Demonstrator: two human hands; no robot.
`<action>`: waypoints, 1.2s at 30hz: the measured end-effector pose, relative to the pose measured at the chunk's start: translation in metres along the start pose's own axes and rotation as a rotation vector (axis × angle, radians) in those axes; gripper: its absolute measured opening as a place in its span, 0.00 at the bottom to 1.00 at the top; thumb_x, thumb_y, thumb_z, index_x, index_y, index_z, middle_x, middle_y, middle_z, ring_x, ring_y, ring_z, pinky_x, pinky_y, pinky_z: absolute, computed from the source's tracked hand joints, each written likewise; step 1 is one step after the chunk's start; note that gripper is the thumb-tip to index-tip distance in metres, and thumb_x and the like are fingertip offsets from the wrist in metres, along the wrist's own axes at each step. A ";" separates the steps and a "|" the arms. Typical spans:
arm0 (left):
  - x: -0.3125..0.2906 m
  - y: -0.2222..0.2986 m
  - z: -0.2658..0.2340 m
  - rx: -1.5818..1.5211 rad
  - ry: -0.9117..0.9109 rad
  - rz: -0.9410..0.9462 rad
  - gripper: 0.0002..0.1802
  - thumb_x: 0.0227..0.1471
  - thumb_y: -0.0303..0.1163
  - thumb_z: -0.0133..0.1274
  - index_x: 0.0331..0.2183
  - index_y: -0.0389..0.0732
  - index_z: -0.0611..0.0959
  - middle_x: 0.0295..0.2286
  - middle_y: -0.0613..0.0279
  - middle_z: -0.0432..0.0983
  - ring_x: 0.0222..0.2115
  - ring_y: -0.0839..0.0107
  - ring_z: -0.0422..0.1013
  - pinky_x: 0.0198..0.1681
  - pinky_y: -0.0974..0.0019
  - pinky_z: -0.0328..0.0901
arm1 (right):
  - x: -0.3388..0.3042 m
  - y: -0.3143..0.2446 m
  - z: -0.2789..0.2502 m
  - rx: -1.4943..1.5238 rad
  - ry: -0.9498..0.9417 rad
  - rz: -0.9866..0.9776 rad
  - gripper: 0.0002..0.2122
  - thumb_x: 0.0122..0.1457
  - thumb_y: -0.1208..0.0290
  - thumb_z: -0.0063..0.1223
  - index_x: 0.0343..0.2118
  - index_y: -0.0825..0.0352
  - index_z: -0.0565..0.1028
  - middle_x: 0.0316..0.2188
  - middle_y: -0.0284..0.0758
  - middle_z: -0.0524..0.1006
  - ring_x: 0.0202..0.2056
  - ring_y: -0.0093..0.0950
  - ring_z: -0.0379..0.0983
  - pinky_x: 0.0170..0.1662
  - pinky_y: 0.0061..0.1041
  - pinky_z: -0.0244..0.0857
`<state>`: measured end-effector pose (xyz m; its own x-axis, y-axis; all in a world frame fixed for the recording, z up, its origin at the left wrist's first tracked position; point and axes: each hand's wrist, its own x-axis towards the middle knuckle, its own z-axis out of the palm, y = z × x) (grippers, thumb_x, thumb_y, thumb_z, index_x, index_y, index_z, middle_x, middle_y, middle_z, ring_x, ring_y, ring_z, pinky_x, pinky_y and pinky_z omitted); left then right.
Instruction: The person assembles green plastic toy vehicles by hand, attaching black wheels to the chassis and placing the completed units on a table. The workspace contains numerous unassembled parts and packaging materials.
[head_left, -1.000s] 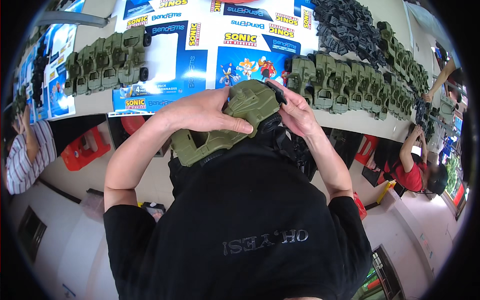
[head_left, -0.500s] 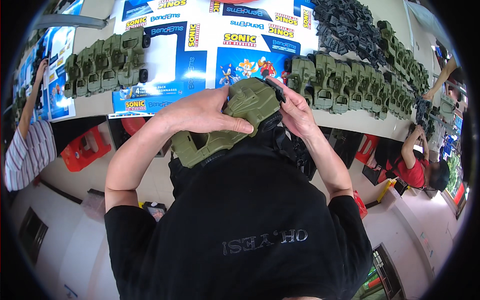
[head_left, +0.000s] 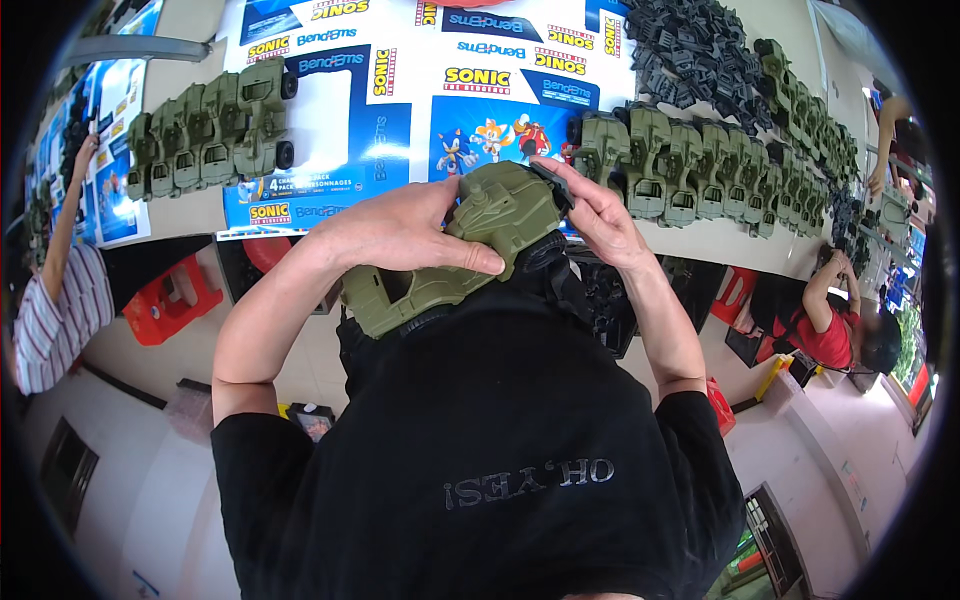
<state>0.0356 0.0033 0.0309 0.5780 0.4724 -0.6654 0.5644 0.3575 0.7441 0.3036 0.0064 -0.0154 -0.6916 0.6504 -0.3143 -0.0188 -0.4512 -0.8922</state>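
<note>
Olive-grn toy veh. [head_left: 505, 205] is up in both hands, in front of the wearer's chest & at the near edge of the counter [head_left: 178, 219]; it sits aslant, R end higher in view than L. Blk wheel [head_left: 545, 250] shows on its near side, twd R end; blk pc. [head_left: 557, 188] sits at that R end.

L hand [head_left: 405, 228] is clamped on the veh. approx. mid-body: thumb along the near side, fingers mostly hidden behind. R hand [head_left: 603, 225] is at the R end, fingers & thumb closed about the blk pc.; exact fingertip contact is partly hidden.

Just below the veh.: wearer's blk T-shirt [head_left: 480, 430]. Beside it, under the counter edge, R of the veh.: dk parts [head_left: 605, 300], too jumbled to tell apart.

On the counter, beyond the hands: blue/wht printed sheet [head_left: 395, 120]. L of it, a short row of grn bodies [head_left: 210, 130], side by side, blk wheels at R end. R of the hands, a longer row of grn bodies [head_left: 690, 170], w/ a heap of dk-gray pcs. [head_left: 685, 65] behind & more grn bodies [head_left: 790, 95] past that.

Farther out: red stool [head_left: 170, 300] on the floor at L; co-worker in striped shirt [head_left: 62, 320], far L, arm out over the counter; co-worker in red [head_left: 825, 335], far R, hands close together.
</note>
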 end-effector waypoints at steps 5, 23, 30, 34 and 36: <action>0.003 -0.004 0.002 0.014 0.016 -0.014 0.50 0.35 0.61 0.61 0.48 0.29 0.67 0.37 0.45 0.75 0.39 0.56 0.73 0.44 0.63 0.65 | 0.004 0.007 -0.001 -0.074 0.091 -0.132 0.27 0.59 0.65 0.51 0.58 0.70 0.59 0.52 0.35 0.66 0.48 0.19 0.62 0.49 0.19 0.56; -0.001 -0.005 0.007 -0.014 0.056 0.028 0.50 0.35 0.62 0.61 0.49 0.30 0.68 0.38 0.45 0.75 0.40 0.56 0.72 0.44 0.62 0.65 | 0.003 0.009 0.000 0.208 0.040 -0.075 0.28 0.53 0.74 0.56 0.57 0.71 0.61 0.53 0.35 0.67 0.50 0.22 0.65 0.53 0.22 0.59; -0.003 -0.001 0.006 -0.035 0.081 0.065 0.46 0.37 0.59 0.61 0.48 0.33 0.70 0.38 0.48 0.75 0.40 0.58 0.72 0.44 0.63 0.65 | 0.005 0.010 0.000 0.175 0.062 -0.088 0.28 0.52 0.73 0.58 0.57 0.69 0.62 0.51 0.33 0.69 0.45 0.18 0.66 0.47 0.19 0.62; -0.006 0.005 0.003 -0.051 0.057 0.040 0.44 0.37 0.59 0.61 0.47 0.34 0.71 0.38 0.49 0.75 0.40 0.59 0.72 0.44 0.63 0.64 | 0.005 0.015 -0.004 0.180 0.072 -0.062 0.29 0.51 0.72 0.59 0.56 0.69 0.62 0.50 0.32 0.70 0.42 0.16 0.66 0.44 0.17 0.62; -0.006 0.005 0.003 -0.032 0.054 0.024 0.44 0.37 0.59 0.61 0.47 0.34 0.71 0.38 0.49 0.75 0.40 0.59 0.72 0.44 0.63 0.65 | 0.005 0.013 -0.003 0.185 0.077 -0.062 0.29 0.51 0.72 0.59 0.56 0.69 0.63 0.50 0.31 0.70 0.41 0.15 0.66 0.43 0.16 0.61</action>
<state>0.0372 -0.0002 0.0387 0.5584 0.5234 -0.6436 0.5309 0.3707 0.7621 0.3022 0.0058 -0.0297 -0.6277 0.7222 -0.2907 -0.1969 -0.5086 -0.8382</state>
